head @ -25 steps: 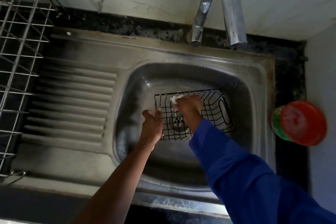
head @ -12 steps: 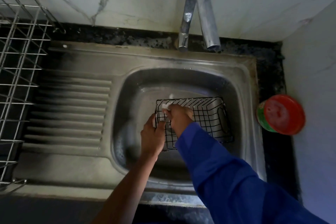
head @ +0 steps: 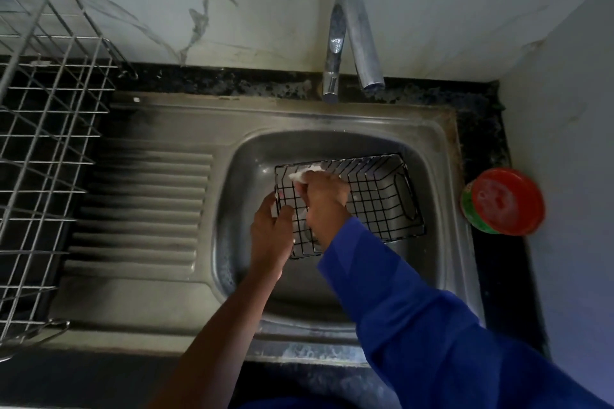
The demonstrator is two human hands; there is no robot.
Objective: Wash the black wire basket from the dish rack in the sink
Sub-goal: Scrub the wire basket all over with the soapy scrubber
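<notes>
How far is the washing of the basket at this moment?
Done: the basket lies in the sink. In hand: the left hand grips its left edge, the right hand holds a white pad against the wires, so scrubbing seems under way. Left: probably rinsing; no water runs from the tap.

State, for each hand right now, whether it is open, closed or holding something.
Left hand: closed, gripping the left edge of the black wire basket.
Right hand: closed, holding a white soapy wad inside the basket.
</notes>
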